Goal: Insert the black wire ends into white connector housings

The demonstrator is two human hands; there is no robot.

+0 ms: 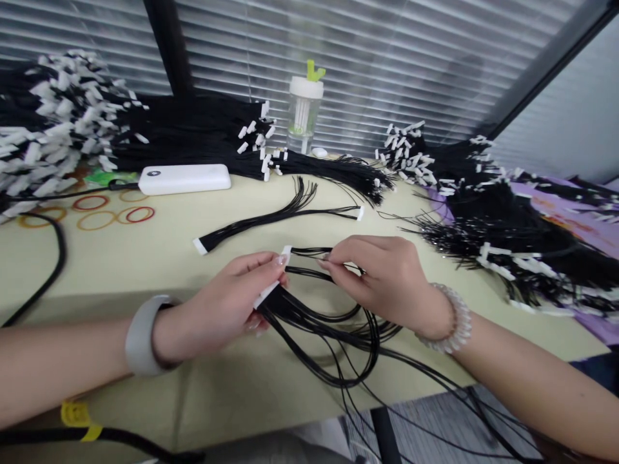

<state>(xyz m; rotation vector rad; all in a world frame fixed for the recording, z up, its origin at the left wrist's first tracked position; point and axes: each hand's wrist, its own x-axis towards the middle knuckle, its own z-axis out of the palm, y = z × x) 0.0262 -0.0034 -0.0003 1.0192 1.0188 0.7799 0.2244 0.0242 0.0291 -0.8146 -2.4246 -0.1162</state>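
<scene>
My left hand (242,293) is closed around white connectors (267,294) of a black wire harness, with one connector end (287,252) poking out above the thumb. Opposite it, my right hand (374,274) pinches thin black wires (309,251) just right of that upper connector. The harness wires (333,322) loop beneath both hands, and loose strands trail off to the lower right past the table edge. Behind the hands, another black harness (251,225) lies on the table, with a white connector at each end.
Bundles of black wires (188,129) with white connectors are piled back left; further piles (483,212) cover the right. A white power bank (184,180), rubber bands (97,220) and a clear bottle (304,113) stand or lie at the back. Black cables (60,251) cross the left.
</scene>
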